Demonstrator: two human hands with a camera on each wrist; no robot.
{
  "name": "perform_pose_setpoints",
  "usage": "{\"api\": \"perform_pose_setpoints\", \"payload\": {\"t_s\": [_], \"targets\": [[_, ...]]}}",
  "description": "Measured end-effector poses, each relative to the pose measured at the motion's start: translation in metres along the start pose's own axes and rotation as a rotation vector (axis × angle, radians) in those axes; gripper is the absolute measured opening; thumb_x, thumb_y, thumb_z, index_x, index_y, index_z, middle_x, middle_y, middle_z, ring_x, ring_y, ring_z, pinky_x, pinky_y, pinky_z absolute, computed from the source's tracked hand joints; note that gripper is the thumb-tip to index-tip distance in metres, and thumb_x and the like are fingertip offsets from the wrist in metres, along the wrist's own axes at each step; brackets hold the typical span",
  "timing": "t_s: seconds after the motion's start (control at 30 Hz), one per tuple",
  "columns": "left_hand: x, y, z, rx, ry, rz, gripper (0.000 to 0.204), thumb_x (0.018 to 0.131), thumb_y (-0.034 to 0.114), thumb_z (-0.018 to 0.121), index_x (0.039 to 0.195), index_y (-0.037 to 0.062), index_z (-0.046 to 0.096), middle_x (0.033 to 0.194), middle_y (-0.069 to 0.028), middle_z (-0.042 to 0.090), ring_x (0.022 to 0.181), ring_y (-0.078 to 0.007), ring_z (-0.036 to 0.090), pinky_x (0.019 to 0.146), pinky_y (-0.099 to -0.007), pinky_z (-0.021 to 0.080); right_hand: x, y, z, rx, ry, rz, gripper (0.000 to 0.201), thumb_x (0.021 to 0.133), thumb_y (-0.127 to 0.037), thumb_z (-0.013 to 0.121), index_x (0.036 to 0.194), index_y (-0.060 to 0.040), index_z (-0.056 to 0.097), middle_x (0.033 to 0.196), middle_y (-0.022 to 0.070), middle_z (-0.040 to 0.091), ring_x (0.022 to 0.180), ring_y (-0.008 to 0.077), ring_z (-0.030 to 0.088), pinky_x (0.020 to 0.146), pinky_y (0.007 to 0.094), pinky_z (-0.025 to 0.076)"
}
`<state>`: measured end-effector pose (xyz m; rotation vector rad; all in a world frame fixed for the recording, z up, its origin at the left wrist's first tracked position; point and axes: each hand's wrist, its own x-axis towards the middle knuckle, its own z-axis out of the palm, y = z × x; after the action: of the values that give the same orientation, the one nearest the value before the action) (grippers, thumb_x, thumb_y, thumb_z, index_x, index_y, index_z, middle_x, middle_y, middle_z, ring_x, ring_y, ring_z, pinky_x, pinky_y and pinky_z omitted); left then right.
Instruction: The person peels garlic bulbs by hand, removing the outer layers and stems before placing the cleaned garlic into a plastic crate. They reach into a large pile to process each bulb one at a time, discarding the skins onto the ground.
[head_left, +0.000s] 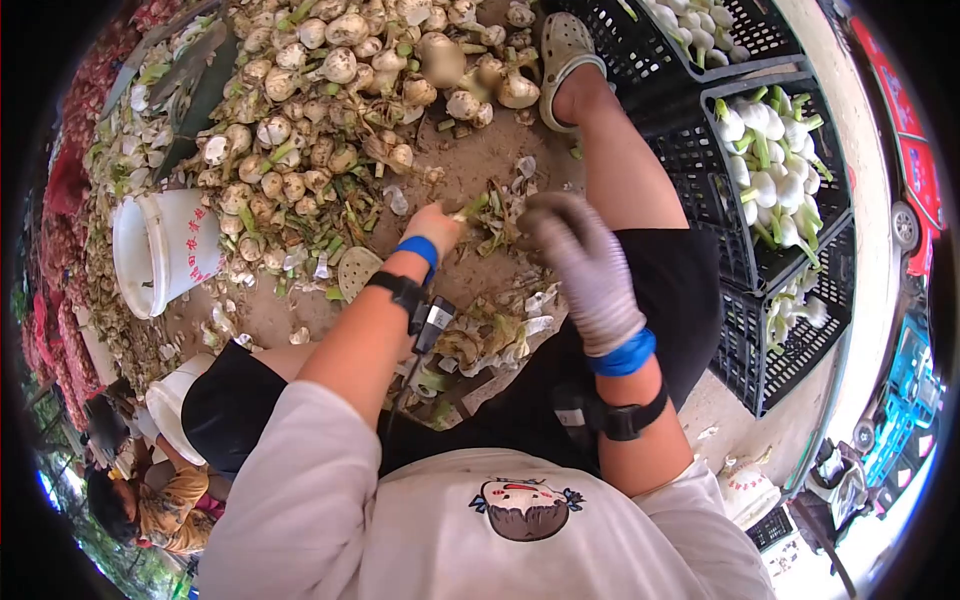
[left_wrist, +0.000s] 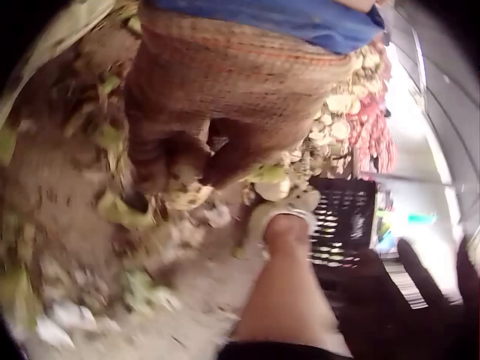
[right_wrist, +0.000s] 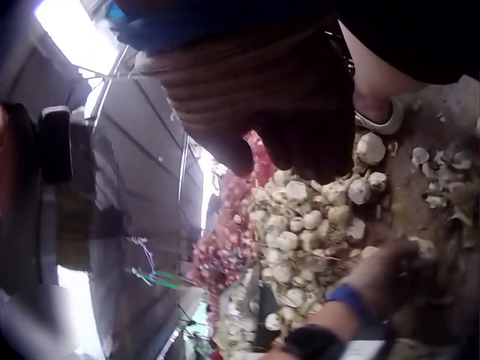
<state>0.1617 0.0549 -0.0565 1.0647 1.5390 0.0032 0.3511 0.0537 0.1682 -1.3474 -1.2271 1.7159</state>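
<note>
In the head view my left hand (head_left: 435,228) holds a garlic bulb by its lower part, its green stem (head_left: 474,207) sticking out past the fingers. The left wrist view shows the gloved fingers curled round this garlic bulb (left_wrist: 187,196), most of it hidden. My right hand (head_left: 580,262), in a pale knitted glove, is raised to the right of the left hand, apart from it and blurred. In the right wrist view its fingers are dark, with a gap between thumb and fingers and nothing seen in it. Blue bands circle both wrists.
A large heap of untrimmed garlic (head_left: 330,120) covers the ground ahead. On the right stand stacked black crates (head_left: 730,290) with cleaned garlic (head_left: 775,165). A white bucket (head_left: 180,250) lies tipped on the left. Peelings (head_left: 500,335) litter the ground between the feet.
</note>
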Motion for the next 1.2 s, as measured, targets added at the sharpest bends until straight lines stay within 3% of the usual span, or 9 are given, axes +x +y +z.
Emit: {"api": "perform_pose_setpoints", "payload": {"t_s": [0.1, 0.23, 0.3, 0.67, 0.87, 0.93, 1.0, 1.13, 1.2], "targets": [[-0.100, 0.048, -0.008, -0.977, -0.187, 0.338, 0.035, 0.082, 0.011, 0.057, 0.115, 0.0018, 0.051, 0.104, -0.0102, 0.061, 0.091, -0.0210, 0.059, 0.075, -0.0354, 0.048, 0.004, 0.018, 0.020, -0.814, 0.026, -0.064, 0.057, 0.077, -0.030, 0.066, 0.121, -0.0014, 0.044, 0.103, 0.0176, 0.058, 0.092, 0.0326, 0.059, 0.080, 0.0378, 0.048], [-0.185, 0.094, -0.023, -1.500, -0.121, -0.006, 0.033, 0.083, 0.024, 0.063, 0.106, 0.0023, 0.058, 0.099, -0.0082, 0.062, 0.085, -0.0196, 0.059, 0.072, -0.0301, 0.048, 0.000, 0.017, 0.040, -1.035, -0.080, -0.131, 0.061, 0.069, -0.027, 0.070, 0.120, -0.0039, 0.045, 0.110, 0.0207, 0.053, 0.094, 0.0371, 0.056, 0.081, 0.0415, 0.047], [-0.197, 0.093, -0.027, -1.070, 0.245, 0.193, 0.037, 0.080, 0.030, 0.068, 0.101, -0.0002, 0.060, 0.090, -0.0078, 0.064, 0.077, -0.0171, 0.058, 0.069, -0.0297, 0.047, -0.009, 0.013, 0.044, -1.086, -0.044, -0.383, 0.056, 0.066, -0.022, 0.070, 0.115, -0.0059, 0.048, 0.107, 0.0184, 0.054, 0.093, 0.0367, 0.055, 0.080, 0.0432, 0.046], [-0.220, 0.053, -0.033, -0.311, 0.473, 0.412, 0.032, 0.080, 0.020, 0.066, 0.097, -0.0066, 0.059, 0.073, -0.0113, 0.063, 0.059, -0.0158, 0.054, 0.055, -0.0292, 0.046, -0.037, 0.019, 0.051, -0.811, -0.100, -0.501, 0.053, 0.065, -0.016, 0.068, 0.115, -0.0078, 0.052, 0.110, 0.0171, 0.053, 0.099, 0.0343, 0.052, 0.086, 0.0410, 0.044], [-0.254, 0.069, -0.029, -0.143, 0.621, 0.716, 0.026, 0.083, 0.014, 0.060, 0.101, -0.0050, 0.059, 0.079, -0.0137, 0.064, 0.070, -0.0187, 0.060, 0.064, -0.0294, 0.048, -0.029, 0.036, 0.031, 0.983, -0.511, 0.345, 0.047, 0.083, -0.016, 0.055, 0.125, -0.0017, 0.039, 0.102, 0.0149, 0.055, 0.097, 0.0214, 0.053, 0.084, 0.0286, 0.045], [-0.264, 0.073, -0.027, 0.171, 0.690, 0.998, 0.025, 0.084, 0.014, 0.059, 0.102, -0.0040, 0.059, 0.083, -0.0131, 0.064, 0.075, -0.0190, 0.060, 0.068, -0.0295, 0.048, -0.033, 0.022, 0.035, 0.791, -0.417, 0.321, 0.035, 0.089, -0.024, 0.048, 0.116, -0.0019, 0.046, 0.097, 0.0137, 0.056, 0.088, 0.0198, 0.055, 0.077, 0.0301, 0.046], [-0.264, 0.073, -0.024, 0.118, 0.490, 1.178, 0.041, 0.062, -0.005, 0.057, 0.101, 0.0071, 0.061, 0.102, -0.0112, 0.058, 0.093, -0.0264, 0.059, 0.085, -0.0322, 0.047, -0.041, 0.014, 0.052, -0.124, 0.064, -0.411, 0.031, 0.093, -0.023, 0.045, 0.114, -0.0012, 0.047, 0.090, 0.0109, 0.057, 0.081, 0.0164, 0.056, 0.072, 0.0260, 0.045], [-0.224, 0.057, -0.049, -0.273, 0.225, 0.549, 0.033, 0.082, 0.011, 0.058, 0.114, 0.0061, 0.055, 0.103, -0.0151, 0.060, 0.094, -0.0271, 0.057, 0.085, -0.0312, 0.045, -0.035, 0.024, 0.044, 0.268, 0.044, -0.020, 0.039, 0.093, -0.039, 0.043, 0.102, -0.0023, 0.055, 0.080, 0.0101, 0.059, 0.068, 0.0133, 0.057, 0.062, 0.0253, 0.048], [-0.229, 0.055, -0.051, 0.055, 0.552, 0.634, 0.035, 0.077, 0.007, 0.058, 0.111, 0.0061, 0.056, 0.104, -0.0179, 0.058, 0.093, -0.0337, 0.055, 0.084, -0.0341, 0.046, -0.038, 0.009, 0.037, 0.416, -0.091, 0.304, 0.055, 0.088, -0.057, 0.040, 0.093, -0.0038, 0.055, 0.066, 0.0088, 0.059, 0.046, 0.0164, 0.055, 0.041, 0.0260, 0.046]]}}
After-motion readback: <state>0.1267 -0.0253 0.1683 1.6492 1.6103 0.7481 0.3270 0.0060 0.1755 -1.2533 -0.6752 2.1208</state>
